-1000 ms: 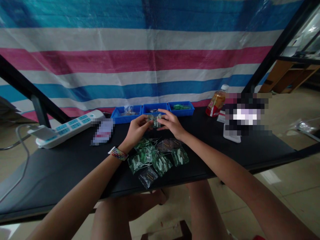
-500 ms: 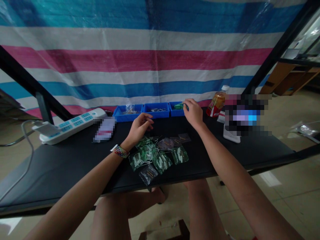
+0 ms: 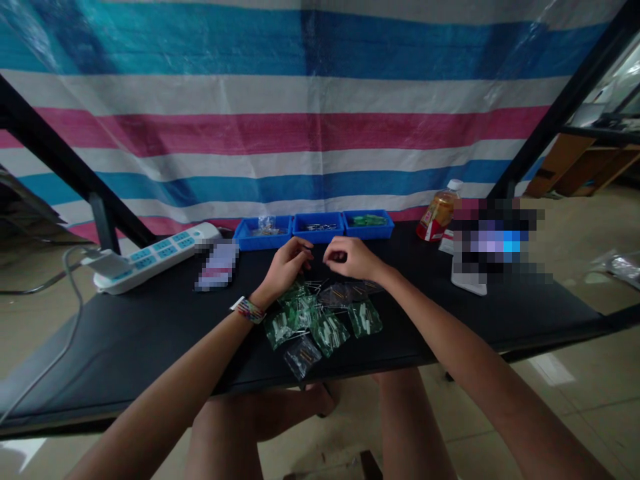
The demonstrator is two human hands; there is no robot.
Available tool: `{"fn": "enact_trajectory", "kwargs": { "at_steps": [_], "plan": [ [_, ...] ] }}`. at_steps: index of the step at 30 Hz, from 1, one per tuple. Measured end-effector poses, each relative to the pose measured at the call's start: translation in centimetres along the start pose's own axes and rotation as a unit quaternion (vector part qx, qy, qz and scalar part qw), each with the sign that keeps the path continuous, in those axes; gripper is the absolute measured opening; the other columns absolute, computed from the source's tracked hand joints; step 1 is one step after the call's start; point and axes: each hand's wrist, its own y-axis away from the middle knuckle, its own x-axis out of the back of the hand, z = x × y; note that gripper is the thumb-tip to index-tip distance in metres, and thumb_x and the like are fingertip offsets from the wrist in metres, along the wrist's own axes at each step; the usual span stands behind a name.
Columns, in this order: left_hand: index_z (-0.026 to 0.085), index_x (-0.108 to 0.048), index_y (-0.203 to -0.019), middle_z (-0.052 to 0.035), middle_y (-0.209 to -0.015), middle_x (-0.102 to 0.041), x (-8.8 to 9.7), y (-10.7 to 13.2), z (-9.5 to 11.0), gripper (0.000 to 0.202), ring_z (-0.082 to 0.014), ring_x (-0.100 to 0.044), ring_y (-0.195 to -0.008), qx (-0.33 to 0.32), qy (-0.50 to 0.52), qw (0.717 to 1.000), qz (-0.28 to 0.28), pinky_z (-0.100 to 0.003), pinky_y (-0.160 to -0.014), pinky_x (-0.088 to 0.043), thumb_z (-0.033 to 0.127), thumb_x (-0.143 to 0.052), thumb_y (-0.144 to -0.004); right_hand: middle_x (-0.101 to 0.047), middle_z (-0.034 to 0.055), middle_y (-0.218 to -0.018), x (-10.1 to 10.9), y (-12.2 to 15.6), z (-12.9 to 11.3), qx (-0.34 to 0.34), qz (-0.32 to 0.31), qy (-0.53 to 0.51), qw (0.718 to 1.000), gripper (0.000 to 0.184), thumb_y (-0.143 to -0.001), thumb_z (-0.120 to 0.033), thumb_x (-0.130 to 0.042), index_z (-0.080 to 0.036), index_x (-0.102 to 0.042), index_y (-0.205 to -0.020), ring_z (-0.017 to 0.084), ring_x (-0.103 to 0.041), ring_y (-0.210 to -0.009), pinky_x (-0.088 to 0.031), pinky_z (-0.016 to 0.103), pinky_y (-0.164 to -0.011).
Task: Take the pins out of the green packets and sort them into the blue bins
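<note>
My left hand is closed, thumb against curled fingers, just above the back of a pile of small bags. Whatever it may hold is too small to make out. Close to its right, my right hand makes a pinch, thumb and forefinger forming a ring; any item at the tips cannot be made out. Below both hands lie green plastic bags with white stick-like pieces and dark clear bags with thin brassy pins. Behind them stand a blue bin with green pieces, a blue bin with metal pins and a blue bin with small parts.
A white power strip with a plugged-in cable lies at the left, beside a blurred-out phone-like object. A drink bottle and a white stand are at the right. A striped sheet hangs behind the black table.
My right hand has come from the green-piece bin back and left, close to my left hand. My left hand stays over the bags. The view has shifted slightly.
</note>
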Motion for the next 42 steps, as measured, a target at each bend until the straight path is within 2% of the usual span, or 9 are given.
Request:
{"fn": "enact_trajectory", "kwargs": {
  "at_steps": [3,9,12,20,25,29,34,37,42],
  "plan": [
    [0.018,-0.064,-0.104,-0.0019,-0.083,-0.071,0.2,0.0,0.1,0.028,-0.0150,-0.066,-0.064,0.015,0.008,1.000,0.018,-0.024,-0.054,-0.048,0.031,-0.063,-0.079,-0.069,0.0022,-0.084,-1.9,-0.1,-1.6,0.050,-0.076,-0.055,0.994,0.013,-0.082,-0.008,-0.074,-0.021,-0.076,-0.081,0.018,-0.062,-0.082,-0.047,0.031,-0.080],
    [0.018,-0.064,-0.100,-0.0012,-0.082,-0.070,0.4,-0.3,0.0,0.026,-0.0146,-0.066,-0.063,0.022,0.017,0.998,0.048,-0.024,-0.054,-0.048,0.032,-0.064,-0.079,-0.067,0.0041,-0.090,-4.3,0.2,-1.9,-0.003,-0.036,-0.006,0.999,0.009,-0.089,-0.013,-0.075,-0.020,-0.079,-0.088,0.020,-0.060,-0.089,-0.045,0.033,-0.084],
    [0.018,-0.064,-0.100,-0.0013,-0.082,-0.069,0.5,-0.3,0.0,0.027,-0.0147,-0.066,-0.063,0.022,0.016,0.998,0.053,-0.024,-0.053,-0.048,0.034,-0.065,-0.078,-0.067,0.0046,-0.092,-5.1,0.3,-1.7,-0.019,-0.044,0.014,0.999,0.005,-0.089,-0.017,-0.078,-0.021,-0.081,-0.090,0.021,-0.059,-0.092,-0.043,0.034,-0.084],
    [0.018,-0.064,-0.099,-0.0019,-0.082,-0.070,0.3,-0.3,0.0,0.027,-0.0153,-0.066,-0.062,0.018,-0.001,0.999,0.047,-0.024,-0.053,-0.048,0.035,-0.066,-0.078,-0.064,0.0017,-0.083,-4.8,0.2,-1.7,-0.041,-0.052,0.015,0.998,0.013,-0.078,-0.006,-0.077,-0.018,-0.073,-0.080,0.018,-0.057,-0.083,-0.041,0.030,-0.077],
    [0.018,-0.065,-0.101,-0.0021,-0.084,-0.070,0.4,-0.4,-0.2,0.028,-0.0162,-0.067,-0.064,0.025,-0.008,0.999,0.041,-0.025,-0.054,-0.049,0.034,-0.067,-0.078,-0.063,-0.0015,-0.077,-4.2,-0.2,-1.4,-0.065,-0.019,-0.072,0.995,0.016,-0.076,-0.004,-0.073,-0.018,-0.067,-0.076,0.015,-0.057,-0.074,-0.043,0.028,-0.074],
    [0.018,-0.068,-0.097,-0.0027,-0.084,-0.071,0.5,-0.4,0.1,0.026,-0.0165,-0.068,-0.066,0.017,-0.015,1.000,0.013,-0.026,-0.057,-0.049,0.038,-0.066,-0.081,-0.062,-0.0022,-0.077,-3.9,-0.7,-1.3,-0.109,0.055,-0.207,0.971,0.008,-0.078,-0.015,-0.072,-0.020,-0.065,-0.079,0.014,-0.057,-0.070,-0.044,0.027,-0.068],
    [0.017,-0.071,-0.079,-0.0068,-0.076,-0.072,0.3,-0.2,0.4,0.039,-0.0183,-0.066,-0.066,-0.010,-0.022,0.998,-0.050,-0.029,-0.061,-0.049,0.053,-0.059,-0.091,-0.061,-0.0044,-0.075,-3.7,-1.0,-1.0,-0.165,0.108,-0.372,0.907,0.018,-0.078,-0.030,-0.073,-0.022,-0.060,-0.087,0.012,-0.058,-0.058,-0.047,0.025,-0.056],
    [0.017,-0.074,-0.078,-0.0076,-0.073,-0.072,0.2,-0.1,0.5,0.045,-0.0188,-0.065,-0.064,-0.004,-0.024,0.997,-0.067,-0.029,-0.060,-0.048,0.057,-0.059,-0.093,-0.066,-0.0030,-0.078,-3.3,-1.1,-0.7,-0.184,0.126,-0.404,0.887,0.021,-0.077,-0.034,-0.074,-0.022,-0.060,-0.087,0.011,-0.062,-0.057,-0.051,0.024,-0.054],
    [0.018,-0.073,-0.077,-0.0052,-0.070,-0.069,0.4,0.0,0.5,0.042,-0.0181,-0.064,-0.064,-0.018,-0.010,0.999,-0.041,-0.029,-0.063,-0.049,0.055,-0.062,-0.093,-0.066,-0.0022,-0.080,-3.0,-1.1,-0.4,-0.196,0.135,-0.393,0.888,0.027,-0.075,-0.038,-0.081,-0.020,-0.065,-0.085,0.010,-0.064,-0.058,-0.051,0.021,-0.052]
  ]
}}
